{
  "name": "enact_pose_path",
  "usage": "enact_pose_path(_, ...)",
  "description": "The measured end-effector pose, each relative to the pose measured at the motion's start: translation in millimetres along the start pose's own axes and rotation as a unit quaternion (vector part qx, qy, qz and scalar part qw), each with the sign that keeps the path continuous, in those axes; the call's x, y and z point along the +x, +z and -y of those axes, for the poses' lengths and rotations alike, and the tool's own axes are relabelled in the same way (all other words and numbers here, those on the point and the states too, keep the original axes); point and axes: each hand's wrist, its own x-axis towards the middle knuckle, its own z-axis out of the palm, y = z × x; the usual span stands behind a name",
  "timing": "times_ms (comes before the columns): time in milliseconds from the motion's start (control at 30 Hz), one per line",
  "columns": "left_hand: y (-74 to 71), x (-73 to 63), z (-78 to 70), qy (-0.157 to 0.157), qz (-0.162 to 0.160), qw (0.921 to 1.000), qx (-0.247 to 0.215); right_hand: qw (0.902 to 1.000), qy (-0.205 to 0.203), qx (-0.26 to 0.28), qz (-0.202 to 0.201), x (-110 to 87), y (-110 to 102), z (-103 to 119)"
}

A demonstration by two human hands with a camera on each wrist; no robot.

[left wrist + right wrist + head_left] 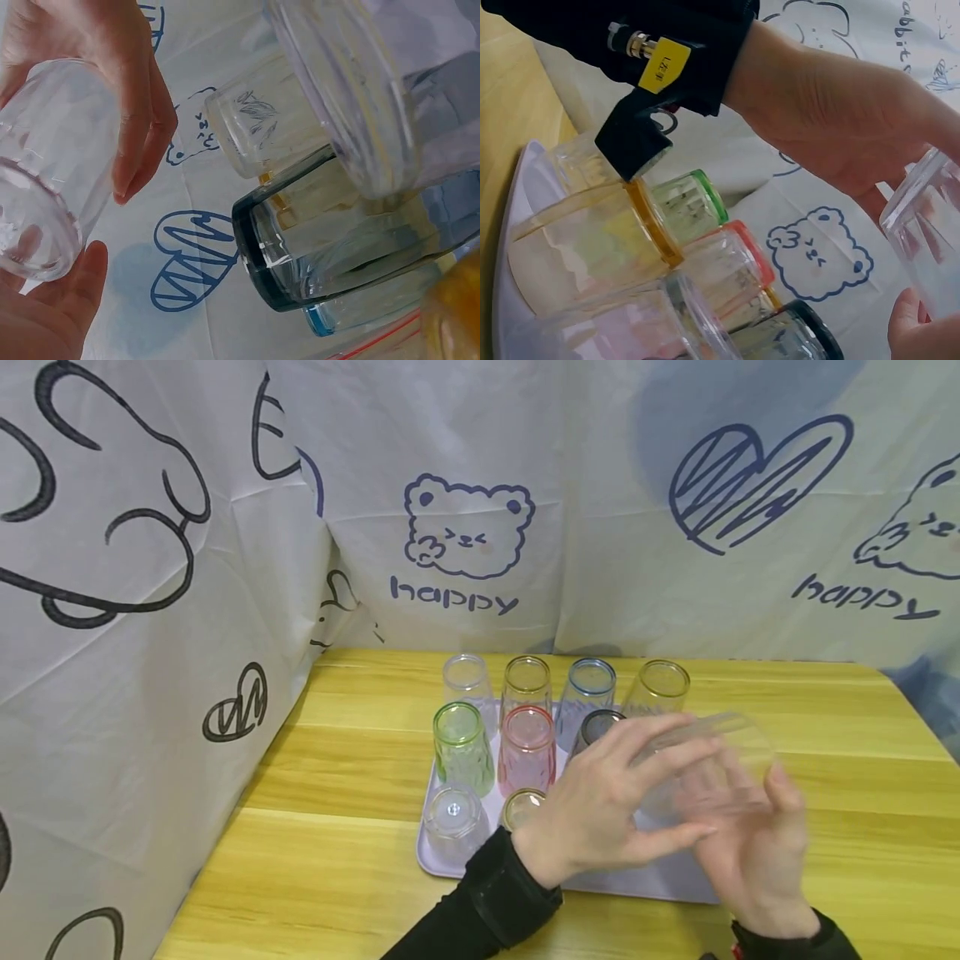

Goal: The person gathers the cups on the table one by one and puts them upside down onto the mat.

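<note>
Both hands hold a clear glass tumbler (pixel 738 743) tilted in the air above the right part of a pale purple tray (pixel 637 882). The left hand (pixel 611 797) grips it from the left, fingers over its upper side and thumb below. The right hand (pixel 757 856) holds its other end, with the thumb up along the right side. In the left wrist view the tumbler (pixel 71 142) appears between the two hands. In the right wrist view only part of the tumbler (pixel 930 232) shows, near the right thumb (pixel 919 330).
Upside-down glasses stand in rows on the tray, among them a green-rimmed glass (pixel 462 752), a red-rimmed glass (pixel 527 752), a blue-rimmed glass (pixel 588 693) and a dark-rimmed glass (pixel 330 240). The forearms hide some front glasses. A printed cloth (pixel 600 568) hangs behind the wooden table (pixel 315 860).
</note>
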Motion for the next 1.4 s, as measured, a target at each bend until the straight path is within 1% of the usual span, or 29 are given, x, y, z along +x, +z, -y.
enact_pose_path(167, 1.2, -1.2, 1.2, -0.005, 0.007, 1.0, 0.0, 0.9983, -0.018, 0.006, 0.056, 6.2, 5.9, -8.3)
enact_pose_path(267, 1.6, -1.8, 2.1, -0.008, 0.009, 0.9999, -0.005, 0.9963, -0.034, -0.004, 0.079, 8.8, 8.9, -12.1)
enact_pose_path(400, 1.2, -2.2, 3.2, -0.009, 0.008, 0.9999, -0.012, 0.9943, -0.038, -0.015, 0.099, 8.6, 9.3, -14.5)
enact_pose_path(633, -0.2, -3.4, 4.1, -0.007, 0.009, 0.9997, -0.023, 0.9906, 0.009, 0.002, 0.137, 5.0, 4.0, -13.6)
enact_pose_path(767, -0.7, -3.6, 3.7, -0.002, 0.011, 0.9998, -0.015, 0.9884, 0.011, -0.006, 0.152, 3.4, 0.7, -11.5)
enact_pose_path(933, -2.6, -4.0, 3.1, -0.002, 0.017, 0.9998, -0.005, 0.9842, 0.022, -0.028, 0.173, 1.3, -5.0, -7.0)
enact_pose_path(1133, -7.2, -3.1, 6.1, -0.008, 0.029, 0.9992, -0.025, 0.9745, 0.008, -0.092, 0.204, -1.5, -14.7, 1.8)
enact_pose_path(1233, -9.8, -1.4, 7.1, -0.008, 0.034, 0.9989, -0.03, 0.9698, 0.004, -0.126, 0.209, -3.8, -19.0, 6.6)
enact_pose_path(1333, -12.7, 0.4, 6.5, -0.013, 0.046, 0.9986, -0.023, 0.9684, 0.005, -0.148, 0.201, -6.2, -22.6, 12.3)
enact_pose_path(1400, -14.9, 2.1, 5.0, -0.017, 0.06, 0.9979, -0.017, 0.9697, 0.003, -0.155, 0.189, -8.1, -25.5, 16.8)
